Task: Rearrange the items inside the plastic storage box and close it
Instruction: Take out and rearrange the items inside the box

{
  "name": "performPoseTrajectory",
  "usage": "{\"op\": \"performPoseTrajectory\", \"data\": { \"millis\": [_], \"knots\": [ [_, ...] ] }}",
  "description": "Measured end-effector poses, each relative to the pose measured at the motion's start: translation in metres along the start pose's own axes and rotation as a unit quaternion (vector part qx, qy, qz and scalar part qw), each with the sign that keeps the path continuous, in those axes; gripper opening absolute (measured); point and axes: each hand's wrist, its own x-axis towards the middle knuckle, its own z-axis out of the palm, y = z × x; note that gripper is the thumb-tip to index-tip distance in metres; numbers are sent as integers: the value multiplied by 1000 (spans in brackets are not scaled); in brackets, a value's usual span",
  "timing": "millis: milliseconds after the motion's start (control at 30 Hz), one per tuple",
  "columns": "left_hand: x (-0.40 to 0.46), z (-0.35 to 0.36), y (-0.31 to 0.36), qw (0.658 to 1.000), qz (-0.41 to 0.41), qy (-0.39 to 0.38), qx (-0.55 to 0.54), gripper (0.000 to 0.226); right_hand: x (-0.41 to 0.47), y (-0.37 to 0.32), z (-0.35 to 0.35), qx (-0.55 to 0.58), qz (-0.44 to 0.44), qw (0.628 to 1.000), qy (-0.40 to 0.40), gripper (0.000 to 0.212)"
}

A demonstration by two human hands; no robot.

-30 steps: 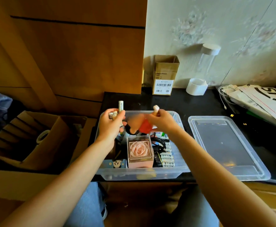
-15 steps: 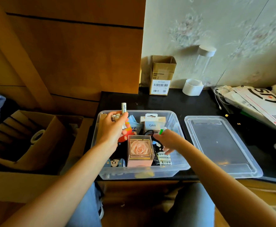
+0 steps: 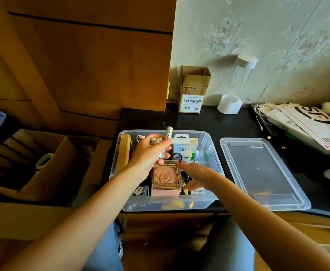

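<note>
The plastic storage box (image 3: 207,142) is a clear, rounded-corner tub standing at the near edge of the dark bench (image 3: 199,122), straight ahead of the person. It is open and crowded. A pink cube with a preserved rose (image 3: 165,178) under a clear top sits near the front middle. Behind it stands a white carton printed Q88 (image 3: 182,147), and a thin wooden board (image 3: 125,151) leans against the left wall. Small printed cards and batteries lie along the front, partly hidden. Its lid (image 3: 262,173), also clear with a raised rim, lies flat on the bench just beside the box on the right.

The left hand (image 3: 150,155) hovers over the back left of the box with its fingers curled round a slim white tube (image 3: 168,133) that pokes upward, together with some small pale pieces I cannot identify. The right hand (image 3: 196,174) reaches low into the box just right of the rose cube, fingers extended and relaxed, gripping nothing visible.

At the back of the bench stand a small cardboard carton (image 3: 193,90) with a barcode label and a white roll (image 3: 229,104).
</note>
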Motion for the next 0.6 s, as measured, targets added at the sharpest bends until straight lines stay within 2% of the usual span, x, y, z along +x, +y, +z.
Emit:
{"op": "performPoseTrajectory", "data": {
  "millis": [67,133,200,267,300,367,433,600],
  "knots": [
    [-2,5,-6,999,-14,-20,48,15,-1,3,-10,-40,-5,999,13,58],
    [-2,9,-10,995,-12,-23,94,18,-1,1,-23,-64,-73,990,105,44],
    [-2,11,-11,992,-3,-24,122,20,-8,-5,-34,45,-153,978,132,29],
    [-1,12,-11,985,10,-25,171,19,-21,-9,-37,157,-234,953,109,29],
    [-1,13,-10,978,18,-28,206,18,-24,-10,-39,166,-259,948,82,28],
    [0,15,-9,966,32,-38,253,16,-26,-10,-39,118,-297,946,48,25],
    [0,18,-10,965,41,-55,254,13,-27,-11,-41,40,-316,946,54,16],
    [4,22,-13,971,22,-80,226,13,-24,-5,-56,-32,-298,954,-1,13]
  ]
}}
